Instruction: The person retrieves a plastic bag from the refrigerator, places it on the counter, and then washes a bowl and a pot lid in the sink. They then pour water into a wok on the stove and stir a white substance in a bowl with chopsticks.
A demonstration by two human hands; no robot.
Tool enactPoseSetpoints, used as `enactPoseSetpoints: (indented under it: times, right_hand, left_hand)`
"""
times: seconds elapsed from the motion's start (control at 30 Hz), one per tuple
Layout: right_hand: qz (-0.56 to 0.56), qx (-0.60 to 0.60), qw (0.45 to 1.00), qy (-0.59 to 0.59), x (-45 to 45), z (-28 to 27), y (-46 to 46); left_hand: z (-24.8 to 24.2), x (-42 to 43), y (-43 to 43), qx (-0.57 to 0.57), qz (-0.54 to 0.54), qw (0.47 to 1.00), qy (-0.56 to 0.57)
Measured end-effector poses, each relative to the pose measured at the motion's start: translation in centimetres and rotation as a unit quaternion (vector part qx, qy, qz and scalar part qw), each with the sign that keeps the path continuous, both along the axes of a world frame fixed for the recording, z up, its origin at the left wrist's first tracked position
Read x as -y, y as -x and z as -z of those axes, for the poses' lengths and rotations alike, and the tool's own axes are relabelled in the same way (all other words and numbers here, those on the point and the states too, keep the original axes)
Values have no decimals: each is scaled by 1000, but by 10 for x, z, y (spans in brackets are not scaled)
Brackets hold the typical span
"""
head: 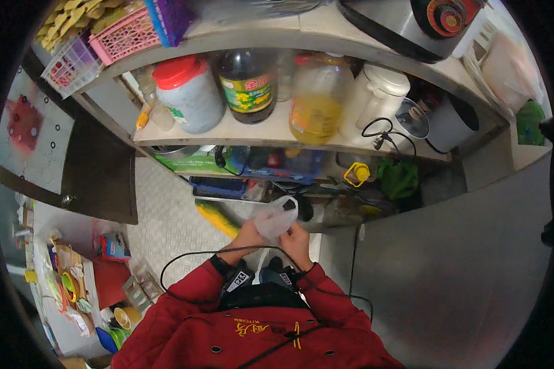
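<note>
A thin whitish plastic bag (pixel 275 217) is held up in front of my body, its mouth and a loop-shaped handle facing the shelves. My left hand (pixel 250 236) grips its left side, with some fingers hidden behind the film. On the right edge, my right hand (pixel 296 241) pinches the plastic between thumb and fingers. A black cable (pixel 221 252) loops across both forearms. Beyond my left hand, a long yellow-green gourd or squash (pixel 217 217) lies on the tiled floor (pixel 161 193).
Ahead, a shelf holds a red-lidded jar (pixel 191 99), a dark bottle (pixel 247 87), an oil jug (pixel 317 108) and a white electric kettle (pixel 378 97). Below sits a blue crate (pixel 281 163). A grey panel (pixel 448 267) stands close on my right; a cluttered counter (pixel 69 341) is left.
</note>
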State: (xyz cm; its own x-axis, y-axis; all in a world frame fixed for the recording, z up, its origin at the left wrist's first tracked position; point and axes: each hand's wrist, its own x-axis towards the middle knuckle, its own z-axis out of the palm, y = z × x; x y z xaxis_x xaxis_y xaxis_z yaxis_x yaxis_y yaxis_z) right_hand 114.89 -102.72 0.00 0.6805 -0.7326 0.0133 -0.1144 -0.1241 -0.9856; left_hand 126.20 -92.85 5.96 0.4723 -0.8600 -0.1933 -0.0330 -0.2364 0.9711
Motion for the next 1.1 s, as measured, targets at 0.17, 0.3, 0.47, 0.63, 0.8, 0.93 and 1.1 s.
enactPoseSetpoints:
  times: [0.17, 0.3, 0.47, 0.63, 0.8, 0.93, 1.1]
  right_hand:
    - [9, 36, 999, 7, 11, -12, 4]
    - [-11, 19, 1000, 19, 11, -41, 7]
    - [12, 58, 996, -61, 19, -30, 16]
    - [185, -18, 978, -97, 70, 56, 60]
    - [111, -54, 987, -101, 76, 122, 87]
    - [38, -73, 931, -355, 48, 114, 36]
    - [-68, 271, 720, -636, 40, 44, 2]
  left_hand:
    - [29, 18, -2, 190, 134, 971, 60]
    - [43, 44, -5, 264, 136, 954, 49]
    - [45, 57, -2, 202, 62, 977, 10]
    - [52, 62, -6, -68, -136, 987, 43]
    - [69, 56, -15, -281, -244, 925, 74]
    - [76, 50, -27, -161, -119, 979, 48]
    - [64, 50, -22, -27, -63, 997, 42]
